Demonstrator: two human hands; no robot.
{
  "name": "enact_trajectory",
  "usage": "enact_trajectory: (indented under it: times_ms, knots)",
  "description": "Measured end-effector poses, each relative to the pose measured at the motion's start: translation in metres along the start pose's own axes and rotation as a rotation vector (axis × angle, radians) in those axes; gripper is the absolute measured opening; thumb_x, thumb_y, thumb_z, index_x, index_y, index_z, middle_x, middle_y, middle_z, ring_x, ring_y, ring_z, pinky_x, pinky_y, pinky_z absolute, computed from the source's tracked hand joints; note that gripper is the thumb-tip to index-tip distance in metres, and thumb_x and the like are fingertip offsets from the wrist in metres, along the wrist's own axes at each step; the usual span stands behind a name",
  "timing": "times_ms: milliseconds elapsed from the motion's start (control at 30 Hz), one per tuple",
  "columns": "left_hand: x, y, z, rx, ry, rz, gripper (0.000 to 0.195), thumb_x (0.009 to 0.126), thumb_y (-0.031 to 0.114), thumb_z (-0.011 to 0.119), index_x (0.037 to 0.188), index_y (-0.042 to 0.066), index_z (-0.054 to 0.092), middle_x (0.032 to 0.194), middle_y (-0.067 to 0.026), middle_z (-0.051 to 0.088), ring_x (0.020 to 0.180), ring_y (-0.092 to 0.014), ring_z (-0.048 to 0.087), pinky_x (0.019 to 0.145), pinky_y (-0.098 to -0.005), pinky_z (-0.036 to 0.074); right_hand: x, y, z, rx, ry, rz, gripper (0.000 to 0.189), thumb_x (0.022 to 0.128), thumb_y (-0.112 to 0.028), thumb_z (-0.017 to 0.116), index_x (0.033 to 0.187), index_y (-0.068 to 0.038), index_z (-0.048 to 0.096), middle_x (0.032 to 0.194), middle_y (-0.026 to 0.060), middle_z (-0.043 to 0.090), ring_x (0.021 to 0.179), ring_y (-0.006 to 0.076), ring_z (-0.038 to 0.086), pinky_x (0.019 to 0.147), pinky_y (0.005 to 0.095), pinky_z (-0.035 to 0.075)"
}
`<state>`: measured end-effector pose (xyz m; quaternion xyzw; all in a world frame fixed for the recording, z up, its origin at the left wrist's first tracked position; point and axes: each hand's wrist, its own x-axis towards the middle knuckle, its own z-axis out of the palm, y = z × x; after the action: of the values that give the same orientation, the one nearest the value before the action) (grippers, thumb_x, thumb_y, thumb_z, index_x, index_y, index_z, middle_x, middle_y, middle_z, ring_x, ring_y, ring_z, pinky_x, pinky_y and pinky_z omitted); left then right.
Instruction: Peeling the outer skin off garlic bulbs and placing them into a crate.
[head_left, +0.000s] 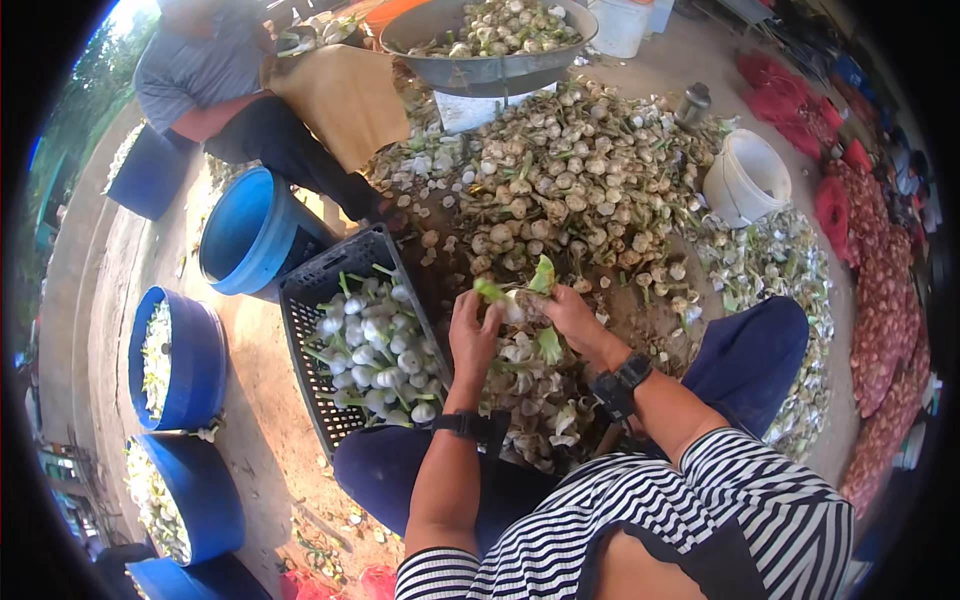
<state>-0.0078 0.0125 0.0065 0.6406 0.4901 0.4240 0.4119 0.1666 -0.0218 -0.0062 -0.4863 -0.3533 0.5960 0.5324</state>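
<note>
A garlic bulb (514, 309) with a white body and green stem pieces is held up between my two hands. My left hand (474, 334) grips it at the stem side, where the green is blurred. The fingers of my right hand (576, 321) pinch its leafy outer skin (541, 276), partly hiding it. Below them lies a heap of peeled garlic skins (525, 409) between my knees. To the left of my left hand, a black plastic crate (296, 352) holds cleaned white garlic bulbs (379, 352) with stems.
A large pile of unpeeled garlic (577, 180) spreads ahead, below a metal basin (480, 71). A white bucket (784, 176) stands right, near red mesh sacks (885, 322). Blue tubs (199, 367) line the left. Another person (202, 82) sits at far left.
</note>
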Motion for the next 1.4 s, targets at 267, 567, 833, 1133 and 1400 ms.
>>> enact_trajectory:
  times_ms: [267, 567, 833, 1133, 1400]
  knots:
    - [0.000, 0.002, 0.005, -0.423, -0.244, -0.228, 0.017, 0.092, 0.012, 0.060, 0.105, 0.002, 0.064, 0.095, -0.0049, 0.066, 0.077, -0.013, 0.061, 0.071, -0.0255, 0.047, 0.014, 0.014, -0.035, -1.200, 0.256, -0.351, 0.016, 0.086, -0.005, 0.057, 0.102, 0.000, 0.058, 0.099, 0.0033, 0.061, 0.082, 0.0115, 0.056, 0.075, 0.0339, 0.047]
    - [0.002, -0.014, -0.016, -0.906, 0.049, -0.600, 0.026, 0.098, 0.024, 0.052, 0.110, 0.001, 0.057, 0.098, -0.0070, 0.065, 0.081, -0.015, 0.065, 0.061, -0.0267, 0.053, -0.024, -0.044, 0.000, 0.395, -0.476, -0.122, 0.031, 0.084, -0.005, 0.056, 0.115, 0.000, 0.055, 0.106, 0.0113, 0.063, 0.092, 0.0228, 0.061, 0.084, 0.0387, 0.049]
    - [0.020, -0.005, -0.036, -1.206, 0.696, -0.349, 0.057, 0.099, 0.049, 0.036, 0.122, -0.001, 0.051, 0.120, -0.0126, 0.061, 0.109, -0.025, 0.060, 0.097, -0.0356, 0.051, 0.011, 0.041, -0.083, -1.185, -0.392, -0.030, 0.035, 0.083, -0.011, 0.054, 0.115, -0.001, 0.062, 0.105, 0.0228, 0.064, 0.096, 0.0386, 0.061, 0.083, 0.0446, 0.048]
    - [0.003, 0.013, -0.018, -0.729, -0.020, -0.529, 0.042, 0.097, 0.036, 0.051, 0.123, 0.004, 0.052, 0.107, -0.0092, 0.063, 0.083, -0.015, 0.059, 0.070, -0.0258, 0.048, 0.130, 0.174, -0.226, -1.150, 0.371, -0.052, 0.030, 0.089, -0.011, 0.050, 0.113, 0.005, 0.059, 0.103, 0.0184, 0.064, 0.096, 0.0312, 0.059, 0.082, 0.0431, 0.047]
    - [-0.009, -0.024, 0.006, -0.500, 0.024, -0.464, 0.031, 0.091, 0.024, 0.058, 0.111, 0.001, 0.054, 0.092, -0.0105, 0.063, 0.081, -0.022, 0.062, 0.065, -0.0345, 0.050, 0.130, 0.182, -0.218, -1.353, 0.064, 0.226, 0.049, 0.087, -0.021, 0.062, 0.126, 0.007, 0.052, 0.121, 0.0221, 0.060, 0.111, 0.0342, 0.058, 0.091, 0.0416, 0.044]
